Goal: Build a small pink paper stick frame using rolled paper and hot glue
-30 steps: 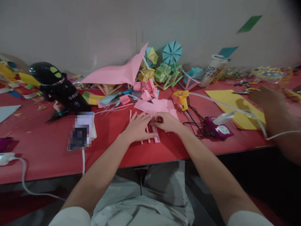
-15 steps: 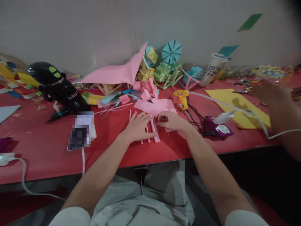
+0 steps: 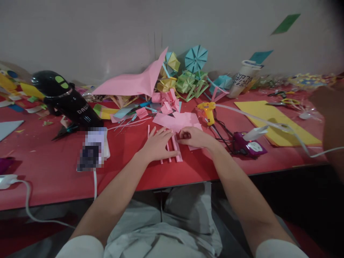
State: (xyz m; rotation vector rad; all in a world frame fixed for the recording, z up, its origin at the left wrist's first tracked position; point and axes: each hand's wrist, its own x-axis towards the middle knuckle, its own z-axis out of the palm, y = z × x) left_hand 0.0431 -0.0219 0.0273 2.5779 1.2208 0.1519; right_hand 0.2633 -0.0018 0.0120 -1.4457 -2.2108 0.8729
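My left hand (image 3: 157, 144) lies flat with fingers stretched out, pressing on several pink paper strips (image 3: 175, 149) on the red table (image 3: 48, 165). My right hand (image 3: 194, 137) is just to the right, fingers curled in a pinch at the far end of the strips, beside a pink paper sheet (image 3: 177, 121). What the pinch holds is hidden by the fingers.
A yellow glue gun (image 3: 208, 111) and a purple power strip (image 3: 248, 144) with cables lie to the right. A black hair dryer (image 3: 64, 100) and a phone (image 3: 94, 148) sit left. Folded paper shapes (image 3: 185, 77) pile at the back. Another person's arm (image 3: 331, 118) is at right, near yellow paper (image 3: 271, 120).
My right hand has slid a little right along the strips. The other person's hand has pulled back from the yellow paper toward the right edge.
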